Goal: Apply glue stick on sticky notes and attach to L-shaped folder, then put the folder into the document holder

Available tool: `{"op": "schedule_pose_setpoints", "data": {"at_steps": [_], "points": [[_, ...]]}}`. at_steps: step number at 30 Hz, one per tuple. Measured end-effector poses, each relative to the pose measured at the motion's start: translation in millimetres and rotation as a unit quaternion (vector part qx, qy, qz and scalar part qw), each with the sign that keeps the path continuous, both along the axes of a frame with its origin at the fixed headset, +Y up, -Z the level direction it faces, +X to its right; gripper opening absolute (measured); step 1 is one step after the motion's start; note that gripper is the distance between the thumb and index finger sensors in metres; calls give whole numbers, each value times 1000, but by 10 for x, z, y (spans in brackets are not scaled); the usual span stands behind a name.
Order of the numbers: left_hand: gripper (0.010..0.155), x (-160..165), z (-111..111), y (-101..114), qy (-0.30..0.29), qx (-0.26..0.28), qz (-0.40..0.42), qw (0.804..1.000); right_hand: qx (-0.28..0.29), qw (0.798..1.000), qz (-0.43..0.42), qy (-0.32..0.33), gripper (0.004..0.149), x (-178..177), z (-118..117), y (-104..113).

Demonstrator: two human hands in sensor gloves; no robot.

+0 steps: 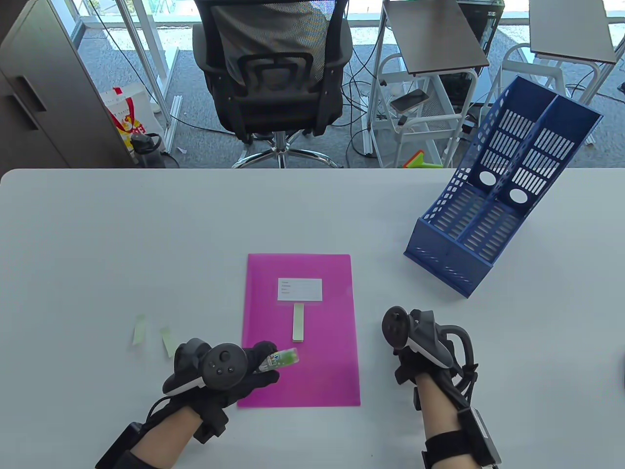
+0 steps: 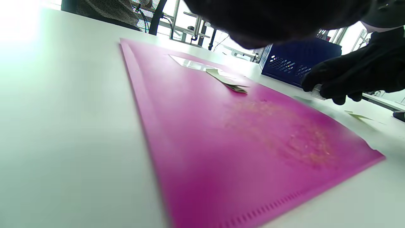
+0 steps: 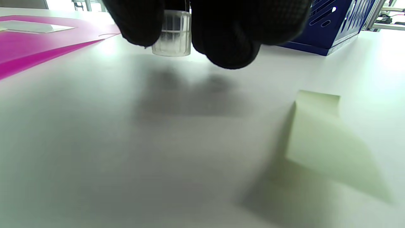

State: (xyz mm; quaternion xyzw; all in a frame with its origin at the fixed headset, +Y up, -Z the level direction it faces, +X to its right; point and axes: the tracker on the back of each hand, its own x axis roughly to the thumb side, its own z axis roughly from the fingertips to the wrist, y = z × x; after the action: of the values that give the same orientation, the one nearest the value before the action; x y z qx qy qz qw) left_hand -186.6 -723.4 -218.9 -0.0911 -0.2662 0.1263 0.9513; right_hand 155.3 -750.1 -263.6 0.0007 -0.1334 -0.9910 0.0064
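While the left hand (image 1: 229,371) is gripping the green glue stick (image 1: 282,359) over the near left corner of the magenta folder (image 1: 320,371), the right hand (image 1: 415,351) is hanging just right of that folder and pinching a small clear cap (image 3: 171,33) between its gloved fingers (image 3: 227,38) just above the surface (image 1: 97,244). The folder is lying flat in the near middle of the surface, with a white label (image 1: 300,288) on its far half and one pale green sticky note (image 1: 298,321) lying on it just below the label. In the left wrist view that note's near end is curling up a little off the folder. Two more sticky notes (image 1: 139,330) are lying loose on the surface to the left of the folder, beside the left hand. Another pale green note (image 3: 319,133) is showing in the right wrist view, near the right hand, one end lifting.

The blue document holder (image 1: 493,195) is standing at the far right, leaning back, its two slots open toward the folder. Bare surface is stretching between folder and holder. Beyond the far edge a black office chair (image 1: 273,68) and a white cart (image 1: 420,112) are standing.
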Motion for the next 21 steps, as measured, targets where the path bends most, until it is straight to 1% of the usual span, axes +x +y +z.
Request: {"op": "schedule_pose_setpoints", "data": {"at_steps": [4, 6, 8, 10, 11, 13, 14, 15, 16, 17, 18, 19, 21], "points": [[53, 7, 0, -16, -2, 1, -12, 1000, -12, 1000, 6, 6, 47, -19, -5, -52], [53, 2, -1, -19, -2, 2, -14, 1000, -15, 1000, 8, 7, 49, -32, -4, -57], [53, -15, -7, -26, 0, -4, -11, 1000, -23, 1000, 6, 4, 56, -38, 0, -30], [52, -23, -10, -26, -1, -5, -4, 1000, -35, 999, -18, -9, 67, -27, 10, 57], [51, -19, -6, -16, -9, -2, 2, 1000, -14, 998, -50, -17, 72, -16, 21, 145], [49, -6, 2, 9, -12, 2, 10, 1000, 58, 991, -124, -16, 75, 1, 48, 310], [49, 3, 6, 26, -16, 4, 22, 1000, 98, 979, -179, -9, 76, 5, 76, 413], [49, 11, 10, 35, -16, 1, 41, 999, 124, 961, -248, 10, 76, -2, 114, 496], [49, 22, 13, 39, -16, -3, 66, 998, 128, 938, -320, 33, 76, -31, 146, 537], [49, 29, 15, 38, -16, -8, 84, 996, 117, 921, -368, 48, 76, -69, 167, 542], [49, 38, 20, 36, -15, -14, 114, 993, 81, 892, -438, 72, 76, -164, 203, 515], [50, 42, 25, 29, -12, -18, 144, 989, 41, 870, -482, 94, 77, -276, 227, 473], [50, 42, 35, 7, -10, -34, 206, 978, -28, 844, -516, 142, 81, -490, 271, 399]]}}
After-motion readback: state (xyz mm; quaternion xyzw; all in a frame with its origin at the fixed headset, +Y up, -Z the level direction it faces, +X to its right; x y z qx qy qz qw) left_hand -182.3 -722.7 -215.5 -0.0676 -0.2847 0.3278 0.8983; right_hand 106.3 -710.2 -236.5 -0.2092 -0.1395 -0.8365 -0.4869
